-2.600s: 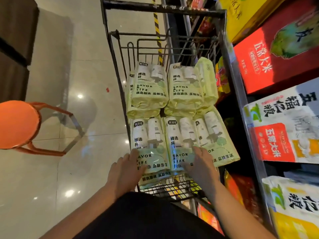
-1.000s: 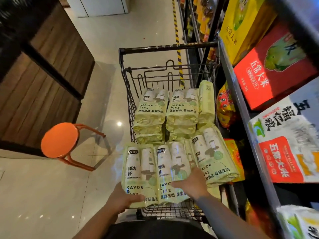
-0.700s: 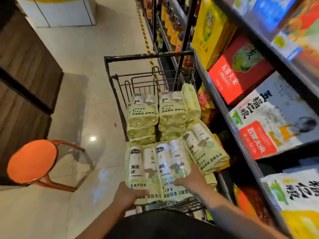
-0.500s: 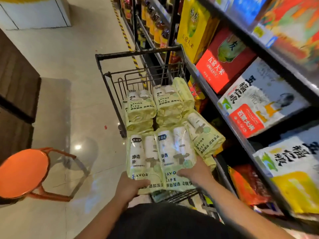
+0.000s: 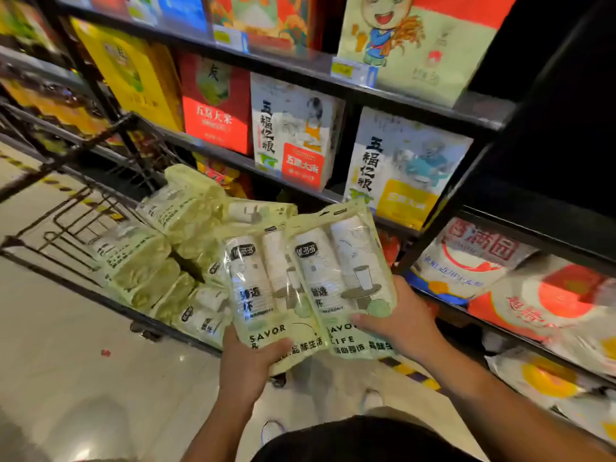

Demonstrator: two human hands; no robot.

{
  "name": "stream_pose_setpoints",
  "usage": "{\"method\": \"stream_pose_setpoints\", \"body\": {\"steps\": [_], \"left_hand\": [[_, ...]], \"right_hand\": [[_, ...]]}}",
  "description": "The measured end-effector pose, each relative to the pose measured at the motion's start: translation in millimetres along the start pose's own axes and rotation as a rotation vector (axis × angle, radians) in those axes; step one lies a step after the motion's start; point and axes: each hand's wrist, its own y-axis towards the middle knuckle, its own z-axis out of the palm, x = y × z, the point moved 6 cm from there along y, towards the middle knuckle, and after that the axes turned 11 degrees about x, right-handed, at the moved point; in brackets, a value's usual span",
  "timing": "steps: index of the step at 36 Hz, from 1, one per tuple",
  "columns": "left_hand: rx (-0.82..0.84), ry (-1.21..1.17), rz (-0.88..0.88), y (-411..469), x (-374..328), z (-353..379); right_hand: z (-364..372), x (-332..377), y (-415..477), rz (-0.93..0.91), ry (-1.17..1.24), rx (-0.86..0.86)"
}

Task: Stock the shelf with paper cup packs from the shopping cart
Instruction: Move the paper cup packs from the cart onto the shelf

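A dim, warm-toned supermarket aisle seen through a wide-angle lens. Light falls from overhead, out of frame. The glossy floor (image 5: 66, 378) throws back soft pale patches at lower left and one small bright spot. The two paper cup packs (image 5: 310, 281) at centre are the sharpest thing, their print readable, with white streaks of glare on the clear plastic wrap. Around them motion blur smears everything: the boxes on the shelf (image 5: 300, 65), the rice bags (image 5: 533, 295) at right, the shopping cart (image 5: 66, 155) and the stacked packs (image 5: 180, 211) in it. The upper right corner sinks into near black. Straight shelf edges bow and tilt toward the frame edges.
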Motion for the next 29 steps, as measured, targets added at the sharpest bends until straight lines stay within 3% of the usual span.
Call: {"method": "stream_pose_setpoints", "body": {"steps": [8, 19, 23, 29], "left_hand": [[0.213, 0.139, 0.122, -22.9, -39.8, 132.8], [0.532, 0.213, 0.106, -86.3, -27.7, 415.4], [0.630, 0.306, 0.194, -113.5, -47.1, 502.6], [0.730, 0.253, 0.213, -128.2, -74.7, 559.5]], "right_hand": [[-100.0, -92.7, -90.4, 0.021, 0.215, -0.224], [-286.5, -257.3, -257.5, 0.149, 0.275, -0.539], [-349.8, -296.7, -304.2, 0.153, 0.308, -0.620], [-393.1, -329.5, -319.9, 0.114, 0.381, -0.676]]}}
